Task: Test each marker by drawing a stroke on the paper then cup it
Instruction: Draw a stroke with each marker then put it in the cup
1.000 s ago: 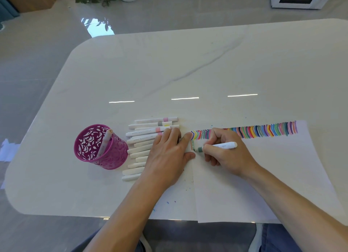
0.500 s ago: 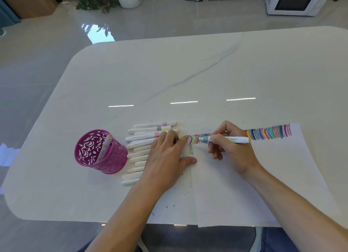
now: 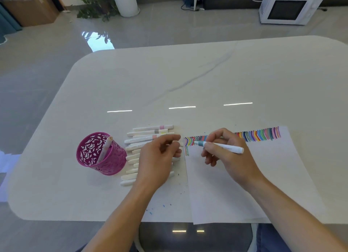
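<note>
Magenta cup (image 3: 105, 165) toward the table's (image 3: 169, 82) left edge, one marker (image 3: 105, 146) tilted inside. About twelve markers (image 3: 139, 138) in one row just beside it, partly under left hand (image 3: 158, 161), fingers curled, contents unclear. One uncapped teal-tipped marker (image 3: 222, 146) pinched in right hand (image 3: 231, 161) above the single paper's (image 3: 244, 185) far-left corner.

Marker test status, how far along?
Done: a row of coloured strokes runs along the paper's top edge, and one marker stands in the pink cup. In hand: the right hand grips an uncapped teal marker over the paper. Left: a pile of markers lies beside the cup, partly under the left hand, not yet cupped.
</note>
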Demonstrator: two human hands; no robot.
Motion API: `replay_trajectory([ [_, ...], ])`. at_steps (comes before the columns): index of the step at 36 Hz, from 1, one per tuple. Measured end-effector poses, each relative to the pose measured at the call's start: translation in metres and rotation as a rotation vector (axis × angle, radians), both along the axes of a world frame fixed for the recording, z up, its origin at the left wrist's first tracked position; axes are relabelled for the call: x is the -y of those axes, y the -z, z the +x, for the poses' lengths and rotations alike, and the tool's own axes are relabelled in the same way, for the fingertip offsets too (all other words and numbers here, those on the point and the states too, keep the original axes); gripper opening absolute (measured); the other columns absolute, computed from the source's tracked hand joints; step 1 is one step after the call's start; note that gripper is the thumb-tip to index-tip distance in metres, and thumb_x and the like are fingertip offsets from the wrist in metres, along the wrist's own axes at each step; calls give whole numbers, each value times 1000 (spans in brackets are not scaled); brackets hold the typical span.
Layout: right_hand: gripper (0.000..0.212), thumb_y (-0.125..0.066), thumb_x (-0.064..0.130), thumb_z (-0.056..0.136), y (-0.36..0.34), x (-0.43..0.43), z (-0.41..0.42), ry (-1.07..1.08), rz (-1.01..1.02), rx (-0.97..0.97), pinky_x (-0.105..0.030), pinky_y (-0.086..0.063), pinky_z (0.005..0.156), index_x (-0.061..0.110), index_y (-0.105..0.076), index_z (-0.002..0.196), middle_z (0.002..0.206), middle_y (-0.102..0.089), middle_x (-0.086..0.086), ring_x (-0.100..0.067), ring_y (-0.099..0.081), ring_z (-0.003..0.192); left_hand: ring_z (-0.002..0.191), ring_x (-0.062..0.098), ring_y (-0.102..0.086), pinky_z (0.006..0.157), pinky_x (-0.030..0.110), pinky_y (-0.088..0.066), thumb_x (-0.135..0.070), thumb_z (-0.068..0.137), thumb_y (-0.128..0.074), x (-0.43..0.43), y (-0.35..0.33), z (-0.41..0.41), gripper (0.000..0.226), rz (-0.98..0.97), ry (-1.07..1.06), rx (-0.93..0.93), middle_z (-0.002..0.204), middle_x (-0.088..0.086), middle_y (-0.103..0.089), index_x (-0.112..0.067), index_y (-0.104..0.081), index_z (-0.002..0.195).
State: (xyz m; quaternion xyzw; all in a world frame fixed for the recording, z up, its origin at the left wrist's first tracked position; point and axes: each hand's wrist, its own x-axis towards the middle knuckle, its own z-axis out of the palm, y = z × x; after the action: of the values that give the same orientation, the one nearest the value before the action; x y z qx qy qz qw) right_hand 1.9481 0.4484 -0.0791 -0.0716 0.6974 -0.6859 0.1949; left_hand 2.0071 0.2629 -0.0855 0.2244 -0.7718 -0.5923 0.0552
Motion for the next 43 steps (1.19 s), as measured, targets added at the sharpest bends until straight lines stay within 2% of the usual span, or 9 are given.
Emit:
replay_trajectory([
  [3,7,-67,-2,94,-2,1,7,16,-24,-2,-33,-52,56,1,-61,91,73,-72,-15,-27,-66,61,68,23,-72,69,31,-60,-11,99,-59,-6,-4,6,12,202,-59,-6,81,10,-75,-9,-70,102],
  [6,11,-69,0,93,-6,1,14,58,-21,-66,-30,-54,58,7,-63,87,74,-74,-11,-25,-69,64,65,24,-70,62,29,-59,-14,101,-56,-12,-7,11,15,339,-86,-6,82,14,-75,-4,-67,105],
  [11,8,-73,5,90,-14,3,15,48,-61,-66,-33,-57,62,9,-66,90,80,-75,-14,-26,-71,67,72,19,-67,65,25,-54,-9,100,-56,-16,-8,12,14,452,-17,-33,93,11,-76,-8,-64,111],
  [14,12,-67,17,83,-17,4,15,45,-89,-47,-33,-57,61,7,-66,90,78,-74,-14,-27,-69,64,72,18,-65,65,25,-52,-8,100,-55,-17,-9,10,15,520,-1,-38,94,11,-75,-8,-65,111],
  [17,11,-65,19,84,-16,5,15,44,-46,-89,-32,-57,60,9,-65,88,77,-74,-13,-28,-69,64,72,19,-63,67,28,-51,-10,100,-54,-17,-9,10,17,553,-3,-39,95,13,-74,-8,-67,110],
  [23,7,-66,14,86,-14,6,14,44,-36,-59,-33,-56,59,7,-65,87,74,-73,-13,-28,-68,62,75,20,-62,69,30,-50,-13,101,-54,-16,-7,9,19,470,62,-14,90,8,-73,-11,-70,113],
  [27,10,-62,-1,96,-14,6,11,35,-45,-24,-34,-55,58,2,-65,87,71,-72,-14,-27,-67,61,74,15,-64,70,27,-51,-14,100,-57,-17,-8,10,17,313,136,-18,89,4,-73,-17,-70,111],
  [35,17,-62,12,99,-14,7,8,69,-101,33,-33,-58,62,-2,-70,94,74,-73,-16,-28,-68,63,70,16,-68,68,25,-54,-11,94,-65,-15,-12,10,13,287,122,-56,84,8,-75,-10,-74,105],
  [43,26,-65,20,91,-5,14,14,69,-180,98,-34,-61,67,-2,-70,103,83,-74,-22,-31,-72,71,69,15,-70,67,25,-57,-9,93,-66,-12,-12,10,14,189,73,-73,80,6,-75,-11,-74,104],
])
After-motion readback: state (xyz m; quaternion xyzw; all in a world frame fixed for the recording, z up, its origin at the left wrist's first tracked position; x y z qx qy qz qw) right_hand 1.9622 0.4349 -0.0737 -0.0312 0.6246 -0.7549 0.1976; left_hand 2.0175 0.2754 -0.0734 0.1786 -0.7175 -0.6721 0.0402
